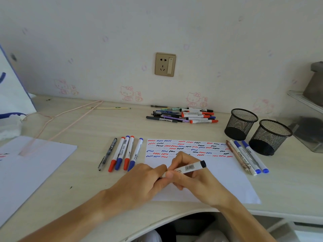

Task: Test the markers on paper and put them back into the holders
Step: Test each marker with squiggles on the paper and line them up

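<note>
Both hands meet over the white paper (227, 173), whose top part is covered with red, blue and black squiggles. My right hand (190, 180) grips a white marker with a black end (190, 167). My left hand (145, 179) pinches that marker's near end, which is hidden by the fingers. Two black mesh holders (240, 124) (270, 137) stand at the right, with nothing visible inside them. A row of red and blue markers plus a black pen (122, 152) lies left of the paper. Several markers (248, 157) lie along its right edge.
A pile of pens and markers (183, 116) lies near the wall. A second paper sheet (26, 172) sits at the left under a pink wire hanger (66, 123). A wall socket (165, 64) is above the desk. A clear box (311, 133) stands far right.
</note>
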